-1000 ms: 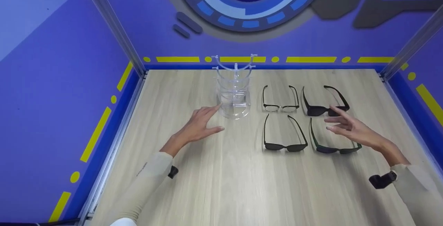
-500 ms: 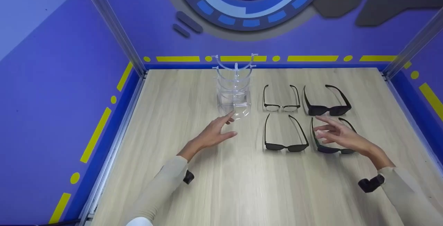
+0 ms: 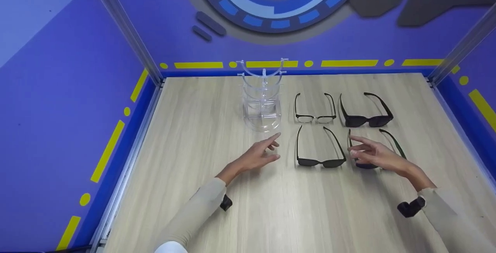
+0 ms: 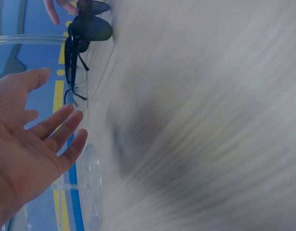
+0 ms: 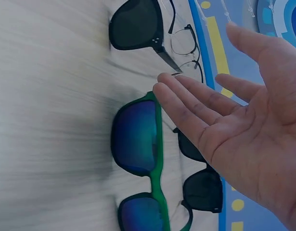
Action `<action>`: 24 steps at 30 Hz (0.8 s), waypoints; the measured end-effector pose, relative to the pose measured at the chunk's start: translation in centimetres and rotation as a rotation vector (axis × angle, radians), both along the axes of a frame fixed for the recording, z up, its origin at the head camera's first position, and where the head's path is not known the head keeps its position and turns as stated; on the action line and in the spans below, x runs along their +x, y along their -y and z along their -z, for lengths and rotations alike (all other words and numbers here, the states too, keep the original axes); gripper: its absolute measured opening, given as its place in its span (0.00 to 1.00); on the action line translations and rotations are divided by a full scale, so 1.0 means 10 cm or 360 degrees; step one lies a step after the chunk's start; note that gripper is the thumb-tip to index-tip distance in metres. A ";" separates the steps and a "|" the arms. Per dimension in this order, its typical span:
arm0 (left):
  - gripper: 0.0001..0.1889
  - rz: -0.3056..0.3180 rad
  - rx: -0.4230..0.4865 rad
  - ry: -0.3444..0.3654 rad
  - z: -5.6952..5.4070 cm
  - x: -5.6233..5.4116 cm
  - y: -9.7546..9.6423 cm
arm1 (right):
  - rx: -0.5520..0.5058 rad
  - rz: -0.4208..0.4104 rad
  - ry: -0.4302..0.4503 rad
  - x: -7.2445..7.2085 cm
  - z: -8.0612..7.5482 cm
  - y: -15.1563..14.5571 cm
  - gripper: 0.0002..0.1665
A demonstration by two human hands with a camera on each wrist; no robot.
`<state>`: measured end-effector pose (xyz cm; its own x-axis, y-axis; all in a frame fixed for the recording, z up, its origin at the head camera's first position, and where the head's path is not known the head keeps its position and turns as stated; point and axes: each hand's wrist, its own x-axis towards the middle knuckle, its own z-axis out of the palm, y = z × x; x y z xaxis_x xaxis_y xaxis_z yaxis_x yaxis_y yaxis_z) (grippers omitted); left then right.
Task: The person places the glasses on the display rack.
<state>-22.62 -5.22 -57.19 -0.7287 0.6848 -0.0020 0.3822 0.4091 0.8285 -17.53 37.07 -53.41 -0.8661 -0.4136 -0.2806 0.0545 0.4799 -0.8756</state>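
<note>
My left hand [image 3: 256,155], fingers loosely extended, hovers between the clear display stand [image 3: 262,123] and the black sunglasses [image 3: 321,163] at the front. Nothing is in its grasp. Over the green-framed sunglasses [image 5: 136,137] hangs my right hand [image 3: 378,155], relaxed and holding nothing; it covers part of them in the head view. Their lenses look blue-green in the right wrist view. Behind lie clear-lensed glasses [image 3: 316,119] with dark upper rims and a thicker black pair of sunglasses [image 3: 368,121]. All have their temples unfolded, pointing away from me.
The wooden table [image 3: 193,129] has blue-purple walls [image 3: 69,90] with yellow marks on its left, back and right. Metal posts [image 3: 128,32] stand at the back corners. The clear stand rises in stacked curved arms near the back wall.
My left hand has moved right and nearer, away from the clear stand toward the front black sunglasses. My right hand has drifted left and slightly nearer, over the green-framed sunglasses. The glasses stay put.
</note>
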 end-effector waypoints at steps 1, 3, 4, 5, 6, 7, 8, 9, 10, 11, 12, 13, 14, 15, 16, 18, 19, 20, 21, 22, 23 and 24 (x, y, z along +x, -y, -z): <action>0.37 0.0002 0.0001 0.0007 0.01 0.01 -0.02 | -0.0019 -0.0001 0.0008 0.00 0.01 0.01 0.43; 0.37 0.0003 0.0018 0.0025 0.03 0.01 -0.05 | -0.0061 -0.0020 -0.0007 -0.01 0.03 0.03 0.41; 0.36 0.0004 0.0022 0.0039 0.04 0.02 -0.07 | -0.0077 -0.0026 -0.0019 -0.01 0.03 0.04 0.40; 0.36 0.0003 0.0034 0.0057 0.05 0.02 -0.08 | -0.0096 -0.0022 -0.0024 -0.01 0.04 0.06 0.39; 0.36 0.0003 0.0049 0.0082 0.06 0.03 -0.10 | -0.0115 -0.0019 -0.0033 -0.01 0.04 0.08 0.38; 0.36 -0.0002 0.0062 0.0107 0.06 0.03 -0.11 | -0.0119 -0.0015 -0.0040 -0.01 0.04 0.10 0.38; 0.36 -0.0008 0.0077 0.0133 0.07 0.04 -0.12 | -0.0116 -0.0013 -0.0051 -0.02 0.04 0.12 0.37; 0.35 -0.0016 0.0091 0.0158 0.08 0.04 -0.13 | -0.0112 -0.0008 -0.0057 -0.02 0.05 0.14 0.37; 0.35 -0.0018 0.0102 0.0188 0.10 0.05 -0.15 | -0.0099 0.0001 -0.0057 -0.01 0.05 0.15 0.36; 0.35 -0.0018 0.0119 0.0215 0.11 0.06 -0.17 | -0.0084 0.0012 -0.0055 0.00 0.05 0.17 0.36; 0.34 -0.0016 0.0134 0.0243 0.13 0.08 -0.19 | -0.0068 0.0024 -0.0051 0.00 0.05 0.18 0.36; 0.34 -0.0013 0.0142 0.0262 0.14 0.08 -0.21 | -0.0052 0.0039 -0.0046 0.01 0.05 0.19 0.36; 0.34 -0.0012 0.0147 0.0275 0.15 0.09 -0.23 | -0.0035 0.0059 -0.0037 0.01 0.05 0.20 0.36; 0.34 -0.0011 0.0151 0.0291 0.16 0.09 -0.25 | -0.0023 0.0073 -0.0029 0.02 0.05 0.21 0.36; 0.34 -0.0010 0.0154 0.0306 0.17 0.10 -0.27 | -0.0014 0.0085 -0.0020 0.02 0.04 0.22 0.37; 0.33 -0.0020 0.0169 0.0329 0.18 0.11 -0.32 | -0.0014 0.0098 -0.0005 0.03 0.05 0.24 0.37; 0.33 -0.0031 0.0178 0.0330 0.19 0.11 -0.34 | -0.0011 0.0102 0.0001 0.03 0.06 0.25 0.37; 0.33 -0.0042 0.0191 0.0331 0.20 0.12 -0.36 | -0.0012 0.0105 0.0005 0.04 0.07 0.26 0.38; 0.32 -0.0052 0.0207 0.0336 0.20 0.12 -0.38 | -0.0018 0.0109 0.0009 0.04 0.08 0.27 0.38; 0.32 -0.0065 0.0221 0.0335 0.21 0.12 -0.39 | -0.0019 0.0116 0.0015 0.04 0.09 0.28 0.38; 0.32 -0.0082 0.0236 0.0338 0.21 0.12 -0.40 | -0.0016 0.0126 0.0016 0.04 0.10 0.29 0.37; 0.31 -0.0101 0.0248 0.0342 0.21 0.12 -0.41 | -0.0015 0.0133 0.0013 0.04 0.11 0.30 0.37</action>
